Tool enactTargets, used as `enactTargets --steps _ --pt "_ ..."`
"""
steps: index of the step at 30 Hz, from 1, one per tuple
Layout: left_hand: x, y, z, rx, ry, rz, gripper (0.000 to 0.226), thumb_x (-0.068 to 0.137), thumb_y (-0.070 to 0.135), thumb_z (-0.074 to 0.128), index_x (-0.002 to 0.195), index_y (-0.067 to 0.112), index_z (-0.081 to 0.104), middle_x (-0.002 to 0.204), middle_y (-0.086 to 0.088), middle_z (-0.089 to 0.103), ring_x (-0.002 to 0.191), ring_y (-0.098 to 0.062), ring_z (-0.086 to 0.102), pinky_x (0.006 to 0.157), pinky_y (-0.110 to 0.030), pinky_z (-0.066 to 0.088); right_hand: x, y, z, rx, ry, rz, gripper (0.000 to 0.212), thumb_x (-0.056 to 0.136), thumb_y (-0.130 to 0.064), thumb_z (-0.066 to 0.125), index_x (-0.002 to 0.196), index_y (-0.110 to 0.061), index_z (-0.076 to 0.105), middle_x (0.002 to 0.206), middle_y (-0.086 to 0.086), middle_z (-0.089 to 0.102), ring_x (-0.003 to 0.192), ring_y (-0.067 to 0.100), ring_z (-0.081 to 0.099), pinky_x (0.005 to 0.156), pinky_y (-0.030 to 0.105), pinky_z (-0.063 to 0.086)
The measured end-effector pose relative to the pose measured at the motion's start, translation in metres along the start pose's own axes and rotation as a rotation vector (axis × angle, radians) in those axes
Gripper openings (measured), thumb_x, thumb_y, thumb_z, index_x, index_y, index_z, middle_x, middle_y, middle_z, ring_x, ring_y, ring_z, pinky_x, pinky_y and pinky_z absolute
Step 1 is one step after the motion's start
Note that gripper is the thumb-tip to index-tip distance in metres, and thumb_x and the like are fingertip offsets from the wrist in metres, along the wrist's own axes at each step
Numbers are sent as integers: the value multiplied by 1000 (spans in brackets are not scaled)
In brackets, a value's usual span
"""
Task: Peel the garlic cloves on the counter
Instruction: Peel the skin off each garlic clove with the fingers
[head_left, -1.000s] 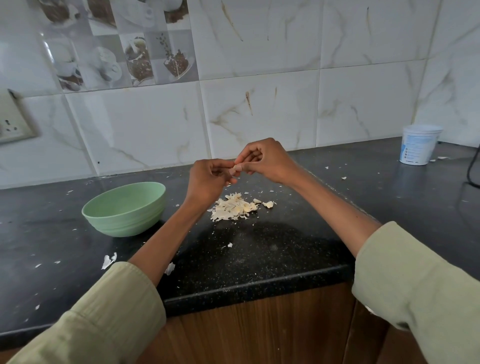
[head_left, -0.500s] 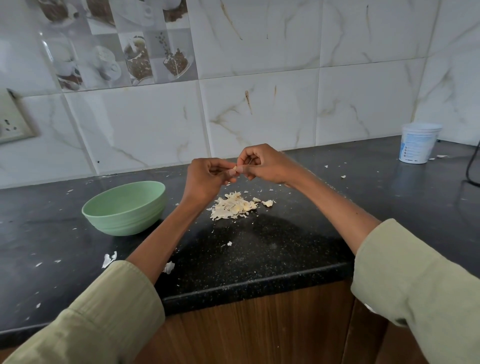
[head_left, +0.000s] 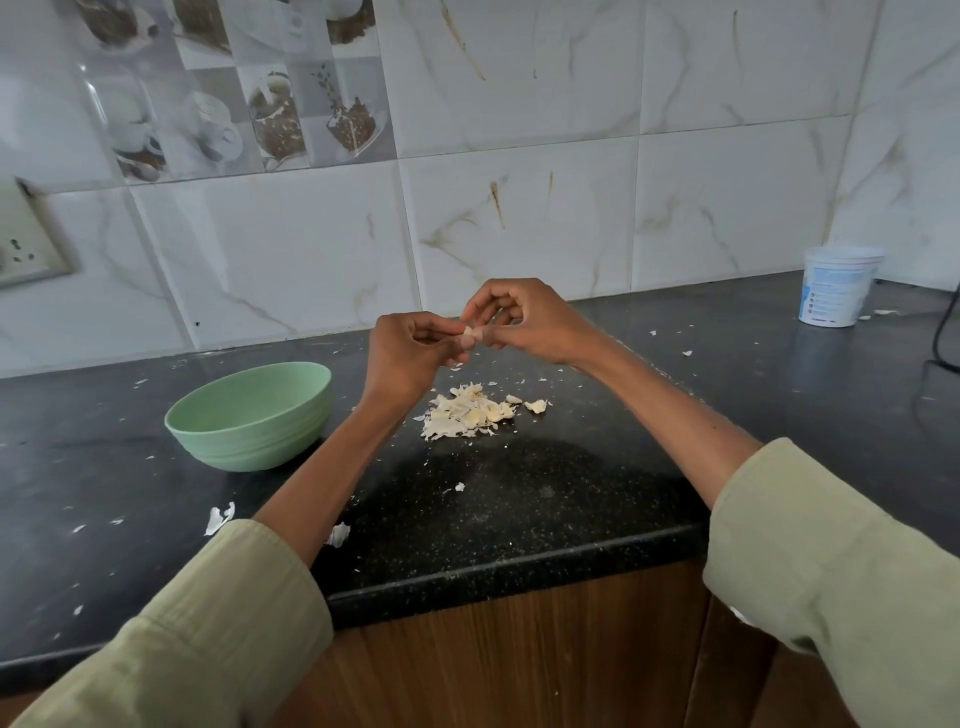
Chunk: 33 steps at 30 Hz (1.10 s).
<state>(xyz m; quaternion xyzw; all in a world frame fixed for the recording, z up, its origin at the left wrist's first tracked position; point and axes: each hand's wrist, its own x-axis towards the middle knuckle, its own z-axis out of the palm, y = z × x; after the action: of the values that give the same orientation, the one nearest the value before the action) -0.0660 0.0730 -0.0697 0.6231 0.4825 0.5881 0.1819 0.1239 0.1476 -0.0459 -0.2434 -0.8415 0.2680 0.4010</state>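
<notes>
My left hand (head_left: 405, 353) and my right hand (head_left: 524, 319) meet above the black counter (head_left: 519, 499), and both pinch one small pale garlic clove (head_left: 469, 332) between their fingertips. Most of the clove is hidden by the fingers. Below the hands lies a pile of garlic cloves and papery skins (head_left: 470, 413) on the counter. A green bowl (head_left: 252, 415) stands to the left of my left forearm; what is inside it does not show.
A white plastic tub (head_left: 837, 286) stands at the back right near the tiled wall, with a black cable (head_left: 943, 332) beside it. Skin scraps (head_left: 218, 518) are scattered over the counter. A wall socket (head_left: 23, 244) is at the far left.
Both hands have stayed together over the pile with the clove between them; the right hand's fingers have shifted slightly on the clove. Nothing on the counter moved.
</notes>
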Motion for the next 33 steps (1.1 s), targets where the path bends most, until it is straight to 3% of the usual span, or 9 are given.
enactTargets --steps 12,18,27,33 --pt "2 -3 -2 -61 -15 -54 24 85 13 86 104 1 80 85 -6 81 75 -16 77 70 -19 59 1 0 -5 36 48 -34 20 83 -13 89 98 -5 78 90 8 79 85 18 76 77 23 59" --pt "3 -4 -5 -48 -39 -53 23 84 17 86 103 5 80 86 -5 81 78 -17 78 71 -19 58 2 1 -6 62 4 -30 19 85 -15 88 98 -6 77 89 10 78 85 33 75 81 37 63" --pt "5 -3 -6 104 -116 31 16 89 18 83 101 7 82 81 -3 80 76 -11 76 69 -14 54 1 2 -8 57 -105 48 27 86 -13 86 102 3 70 87 15 77 78 24 76 78 33 64" --pt "4 -2 -5 93 -112 63 20 87 19 84 102 7 82 82 -5 81 80 -20 78 70 -17 56 -2 -1 -9 31 -111 47 26 88 -14 84 103 2 70 90 17 77 80 25 76 78 28 62"
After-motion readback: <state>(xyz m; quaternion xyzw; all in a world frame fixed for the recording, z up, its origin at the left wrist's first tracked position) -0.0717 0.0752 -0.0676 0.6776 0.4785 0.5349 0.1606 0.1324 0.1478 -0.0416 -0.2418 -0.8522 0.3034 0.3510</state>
